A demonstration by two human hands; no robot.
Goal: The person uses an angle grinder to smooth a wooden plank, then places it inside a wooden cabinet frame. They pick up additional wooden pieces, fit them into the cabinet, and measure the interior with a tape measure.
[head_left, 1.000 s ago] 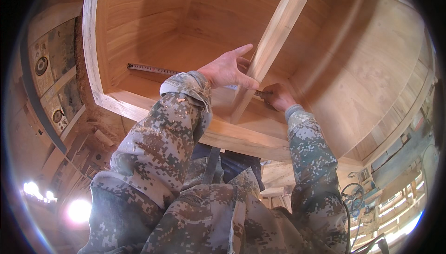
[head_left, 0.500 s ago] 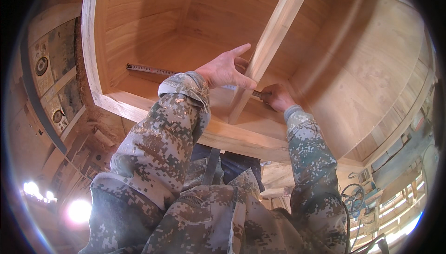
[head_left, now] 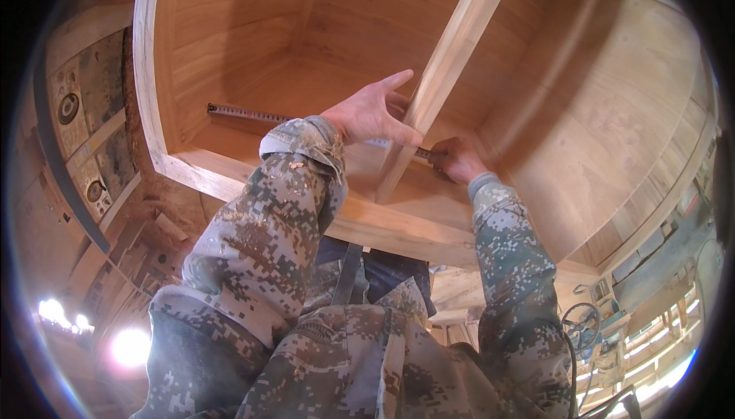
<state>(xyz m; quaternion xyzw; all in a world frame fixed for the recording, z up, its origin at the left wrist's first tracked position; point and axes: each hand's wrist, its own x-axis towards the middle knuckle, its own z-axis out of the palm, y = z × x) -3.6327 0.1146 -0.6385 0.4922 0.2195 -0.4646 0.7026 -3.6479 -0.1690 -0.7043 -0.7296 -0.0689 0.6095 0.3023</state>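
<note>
A pale wooden cabinet carcass (head_left: 200,176) lies before me, its open side toward me and an upright divider (head_left: 458,45) crossing it. My left hand (head_left: 366,116) reaches inside with fingers spread, one fingertip against the divider's left side. It appears to hold nothing, though some fingers are partly hidden. The blade of a tape measure (head_left: 243,114) stretches from the left part of the cabinet, passes behind my left hand and wrist, and comes out right of the divider. There my right hand (head_left: 461,162) is closed on the tape measure; whatever lies inside the fist is hidden.
The cabinet's curved-looking right panel (head_left: 612,120) rises beside my right arm. Wood pieces and a panel with round fittings (head_left: 69,108) stand at the left. At the lower right are a round wheel-like frame (head_left: 582,325) and stacked timber. Bright lights (head_left: 130,348) glare at lower left.
Almost nothing differs. The cabinet and the tape's left end sit very slightly farther left in the picture; both hands keep their places.
</note>
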